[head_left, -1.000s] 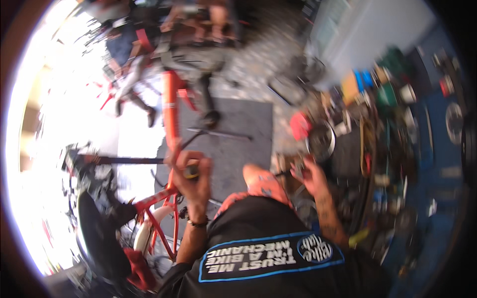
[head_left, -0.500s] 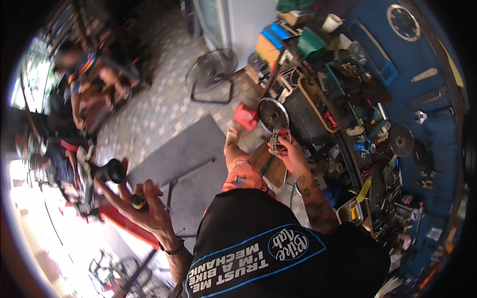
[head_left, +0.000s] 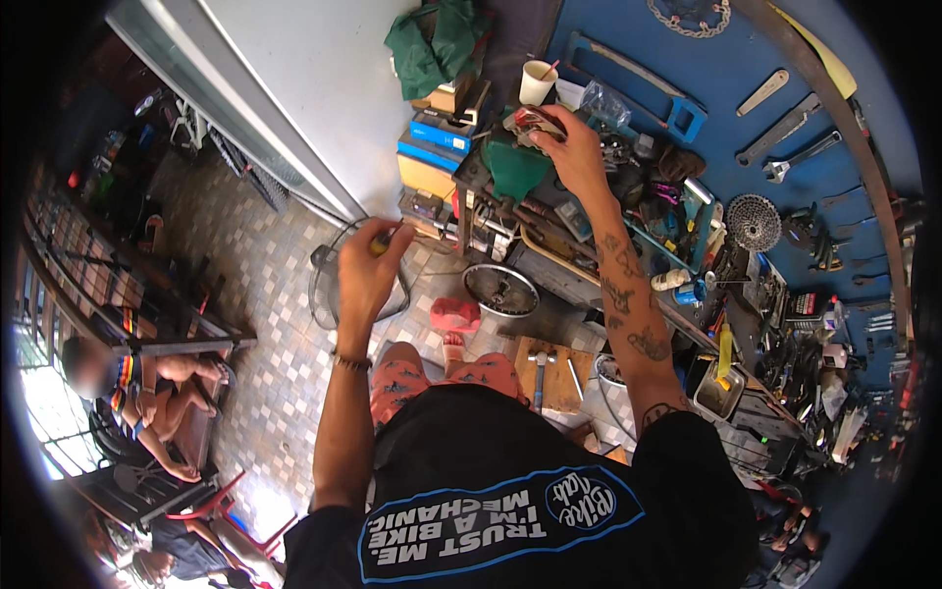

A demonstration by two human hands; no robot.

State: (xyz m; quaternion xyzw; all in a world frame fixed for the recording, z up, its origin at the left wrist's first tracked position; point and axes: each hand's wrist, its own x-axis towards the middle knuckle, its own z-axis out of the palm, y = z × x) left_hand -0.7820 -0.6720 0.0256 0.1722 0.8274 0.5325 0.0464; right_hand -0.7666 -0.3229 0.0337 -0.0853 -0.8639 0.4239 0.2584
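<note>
My left hand (head_left: 365, 280) is raised over the floor, its fingers closed round a small yellow-and-black handle (head_left: 379, 243); the rest of that tool is hidden. Out over the far end of the workbench reaches my right hand (head_left: 577, 157). It grips a red and silver metal part (head_left: 533, 122), whose exact kind I cannot make out. Just below that part is a green plastic bin (head_left: 512, 169). A white cup (head_left: 537, 84) with a stick in it stands beyond the hand, with a clear plastic bag (head_left: 605, 104) to its right.
Tools and a cassette sprocket (head_left: 754, 223) hang on the blue wall board (head_left: 706, 147). Boxes (head_left: 432, 137) are stacked at the bench's far end. On the floor are a fan (head_left: 329, 285), a wheel (head_left: 500, 291) and a red object (head_left: 455, 315). A person (head_left: 157, 393) sits at the left.
My body has turned right, toward the bench. My right hand has gone from near my legs to above the bench end, still holding the red and silver part. The left hand keeps its handle.
</note>
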